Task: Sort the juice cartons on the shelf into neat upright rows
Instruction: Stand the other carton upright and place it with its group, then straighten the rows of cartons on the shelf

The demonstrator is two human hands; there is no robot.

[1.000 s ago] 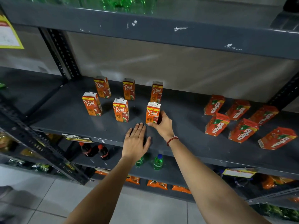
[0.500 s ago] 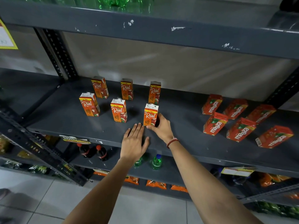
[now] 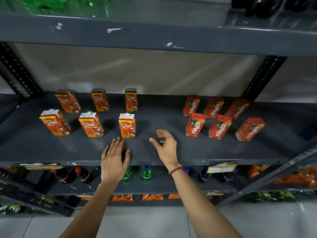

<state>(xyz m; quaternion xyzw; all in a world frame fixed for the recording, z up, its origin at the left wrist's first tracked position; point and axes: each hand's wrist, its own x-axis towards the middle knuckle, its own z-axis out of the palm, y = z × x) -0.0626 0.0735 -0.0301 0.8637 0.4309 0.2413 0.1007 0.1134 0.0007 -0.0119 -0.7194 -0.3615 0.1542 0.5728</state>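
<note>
Six Real cartons stand upright on the grey shelf at 10 o'clock, in two rows of three. Six Maaza cartons stand at 2 o'clock, also in two rows, most leaning a little, the front right one tilted most. The left hand lies flat on the shelf's front edge at 6 o'clock, fingers spread and empty, just in front of the nearest Real carton. The right hand hovers between the two groups, fingers loosely apart, holding nothing.

"Real" marks the left cartons; "maaza" marks the right cartons.
</note>
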